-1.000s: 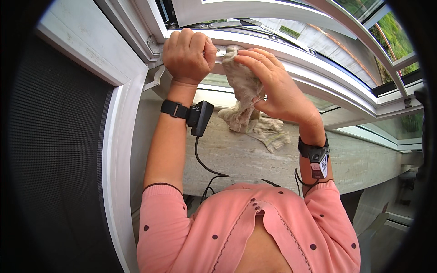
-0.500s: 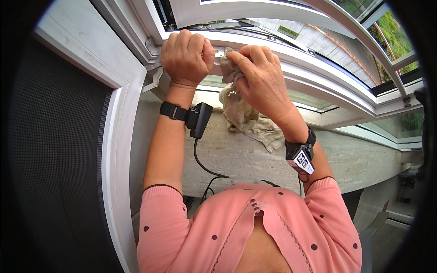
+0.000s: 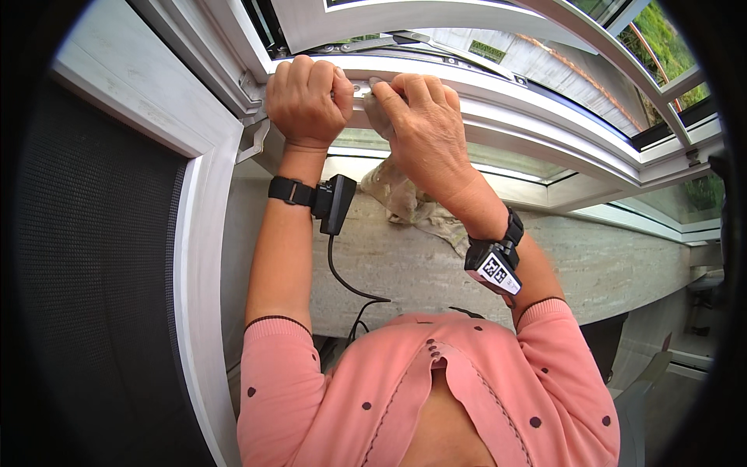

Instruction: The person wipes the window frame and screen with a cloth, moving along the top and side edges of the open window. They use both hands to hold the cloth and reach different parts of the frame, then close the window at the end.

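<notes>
My left hand (image 3: 308, 103) is a closed fist against the white window frame (image 3: 498, 124), near its left corner; what it grips, if anything, is hidden. Just to its right, my right hand (image 3: 426, 128) pinches a greyish, stained cloth (image 3: 398, 193) against the frame's ledge. Part of the cloth shows at the fingertips, and the rest hangs below the hand down to the stone sill. A small metal plate (image 3: 359, 89) on the frame shows between the two hands.
The open window sash (image 3: 459, 17) tilts outward on a metal stay arm (image 3: 459, 53). A dark mesh screen (image 3: 101, 257) in a white frame stands at left. The stone sill (image 3: 545, 265) lies below my arms. A black cable (image 3: 346, 284) trails from my left wrist device (image 3: 336, 204).
My right hand has slid a little left along the frame with the cloth, closer to my left hand. The left hand stays a fist at the frame, and the view has shifted slightly.
</notes>
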Action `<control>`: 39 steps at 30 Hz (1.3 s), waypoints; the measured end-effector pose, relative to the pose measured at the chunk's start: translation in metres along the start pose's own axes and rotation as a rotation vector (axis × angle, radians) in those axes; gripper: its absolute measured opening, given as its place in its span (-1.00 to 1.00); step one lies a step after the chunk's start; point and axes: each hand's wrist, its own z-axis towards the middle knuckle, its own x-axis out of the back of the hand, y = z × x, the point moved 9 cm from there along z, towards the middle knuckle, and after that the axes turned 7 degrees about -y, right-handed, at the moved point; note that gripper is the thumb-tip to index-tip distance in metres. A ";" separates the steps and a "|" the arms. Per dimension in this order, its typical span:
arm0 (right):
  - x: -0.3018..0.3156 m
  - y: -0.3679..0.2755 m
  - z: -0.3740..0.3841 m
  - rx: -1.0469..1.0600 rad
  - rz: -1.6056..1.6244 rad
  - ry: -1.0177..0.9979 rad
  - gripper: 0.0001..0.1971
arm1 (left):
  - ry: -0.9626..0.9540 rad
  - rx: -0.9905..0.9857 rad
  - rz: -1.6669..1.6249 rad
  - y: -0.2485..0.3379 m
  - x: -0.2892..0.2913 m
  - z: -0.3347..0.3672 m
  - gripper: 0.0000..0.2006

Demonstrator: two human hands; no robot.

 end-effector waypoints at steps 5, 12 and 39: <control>0.001 -0.001 0.000 0.030 -0.082 -0.011 -0.67 | -0.051 0.024 0.014 0.001 0.000 0.002 -0.83; 0.009 0.009 -0.010 -0.059 -0.249 -0.127 -0.62 | -0.003 0.007 0.006 0.000 0.000 0.001 -0.85; 0.005 0.011 0.000 0.041 0.172 -0.073 -0.53 | -0.057 0.022 0.011 0.001 0.000 0.002 -0.85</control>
